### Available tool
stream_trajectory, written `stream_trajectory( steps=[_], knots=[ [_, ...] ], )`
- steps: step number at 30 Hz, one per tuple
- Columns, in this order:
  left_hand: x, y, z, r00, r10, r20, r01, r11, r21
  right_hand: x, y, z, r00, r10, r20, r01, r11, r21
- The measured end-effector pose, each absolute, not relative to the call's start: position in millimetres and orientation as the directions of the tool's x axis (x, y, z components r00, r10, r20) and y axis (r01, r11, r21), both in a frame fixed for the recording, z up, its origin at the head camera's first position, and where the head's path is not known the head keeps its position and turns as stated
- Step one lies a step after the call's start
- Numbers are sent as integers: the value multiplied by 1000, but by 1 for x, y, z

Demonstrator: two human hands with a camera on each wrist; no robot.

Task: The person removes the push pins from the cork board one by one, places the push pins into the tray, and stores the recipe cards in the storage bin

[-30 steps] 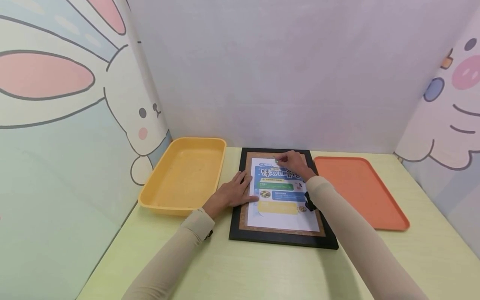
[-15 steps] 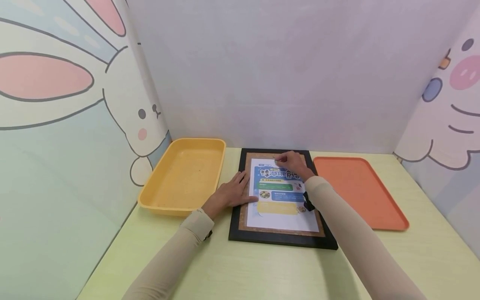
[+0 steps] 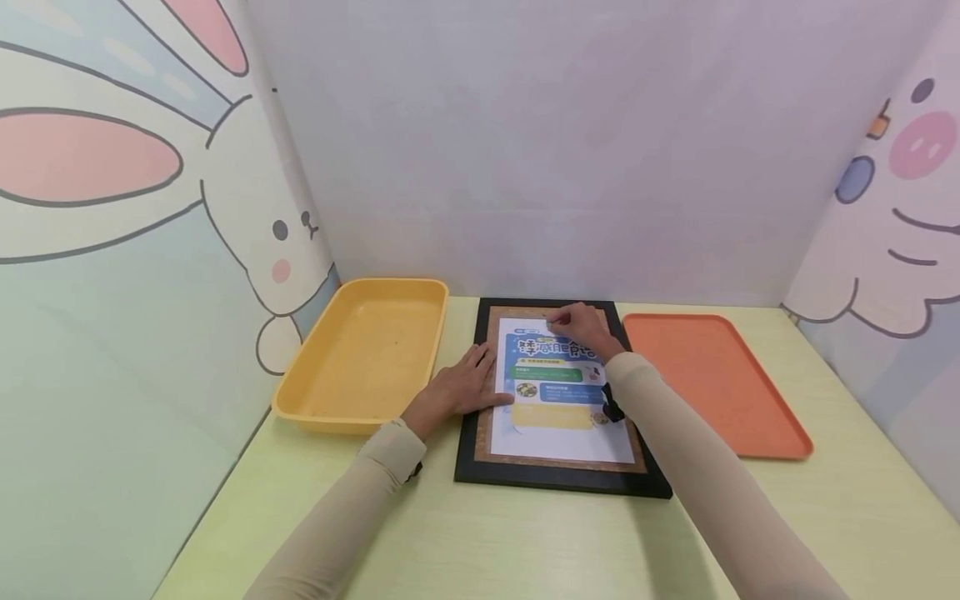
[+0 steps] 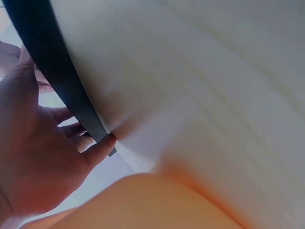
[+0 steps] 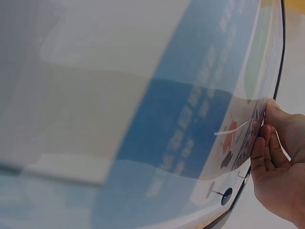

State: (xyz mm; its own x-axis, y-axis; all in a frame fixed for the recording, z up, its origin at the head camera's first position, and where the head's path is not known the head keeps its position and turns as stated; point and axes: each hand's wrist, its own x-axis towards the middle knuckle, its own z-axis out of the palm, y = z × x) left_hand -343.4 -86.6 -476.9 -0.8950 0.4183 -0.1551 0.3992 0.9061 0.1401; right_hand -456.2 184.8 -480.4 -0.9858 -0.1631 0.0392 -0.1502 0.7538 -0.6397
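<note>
A white printed poster (image 3: 573,446) with blue, green and yellow blocks lies on a black-framed cork board (image 3: 555,477). My left hand (image 3: 459,385) rests across the board's left edge, fingers spread and thumb on the poster's side. The left wrist view shows that hand (image 4: 43,138) against the black frame (image 4: 71,95). Near the poster's top edge, my right hand (image 3: 587,327) pinches what looks like a pushpin, mostly hidden by the fingertips. In the right wrist view, thumb and fingers of this hand (image 5: 281,157) meet at the poster; a dark round-headed pin (image 5: 227,195) stands in it nearby.
To the left of the board stands a deep yellow tray (image 3: 360,354). A flat orange tray (image 3: 712,375) lies on its right. All of these are on a pale yellow-green table (image 3: 525,542), with printed cartoon walls at both sides and a plain wall behind.
Both hands stay practically where they were, the right one still pinching at the poster's top. The whole head view has shifted slightly to the left.
</note>
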Motion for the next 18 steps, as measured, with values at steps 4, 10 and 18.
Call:
stream_trajectory(
  steps=[4,10,18],
  knots=[
    [-342,-86,-474,-894,420,-152,403,906,132,-455,184,-481,-985,-165,48,-158,757,-634],
    [-343,-85,-472,-894,419,-160,405,907,115,-456,184,-481,-987,-155,45,-148,760,-632],
    [-343,-84,-472,-893,419,-162,411,908,81,-458,183,-481,-986,-163,44,-153,754,-638]
  ],
)
